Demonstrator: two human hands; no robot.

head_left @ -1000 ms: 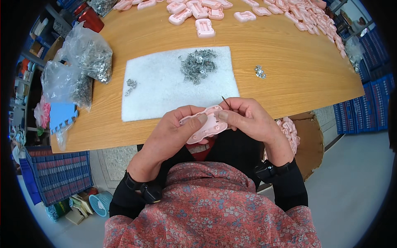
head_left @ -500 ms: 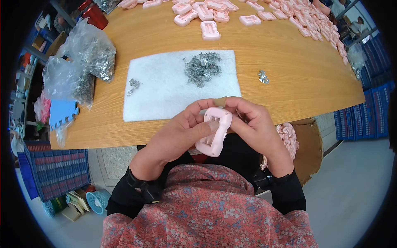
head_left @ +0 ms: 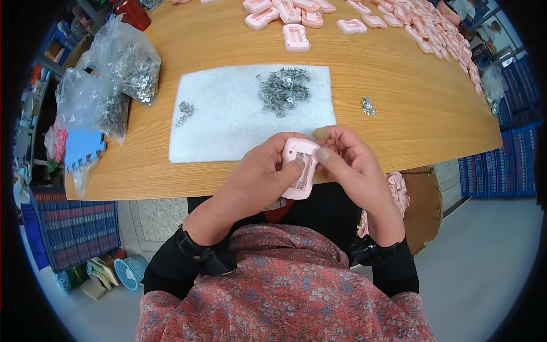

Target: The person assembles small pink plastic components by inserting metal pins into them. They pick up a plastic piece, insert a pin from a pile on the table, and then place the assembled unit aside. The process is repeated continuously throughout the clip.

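Note:
My left hand point(head_left: 253, 171) is closed round a pink plastic battery housing point(head_left: 292, 149), its thumb lying across the long recessed compartment. The housing is tilted, with its hollow side facing up, above the table's front edge. At its upper right edge is my right hand point(head_left: 358, 168), fingers curled and thumb tip against the rim. A tan finger cover point(head_left: 322, 133) sits on the right index fingertip. Whatever those right fingers may hold is hidden. Beyond my hands, a white padded mat point(head_left: 222, 114) bears a heap of small metal contact pieces point(head_left: 284, 91) and a smaller cluster point(head_left: 184, 113).
More metal pieces point(head_left: 368, 106) lie on the wooden table point(head_left: 399, 131) right of the mat. Several pink housings point(head_left: 296, 39) spread along the far side. Clear bags of metal parts point(head_left: 131, 68) stand at left, near a blue foam tile point(head_left: 84, 149). A cardboard box point(head_left: 424, 211) is below right.
The housing has turned more upright and its compartment faces up more. My right thumb has come onto its upper right edge, while the right index finger has moved slightly right.

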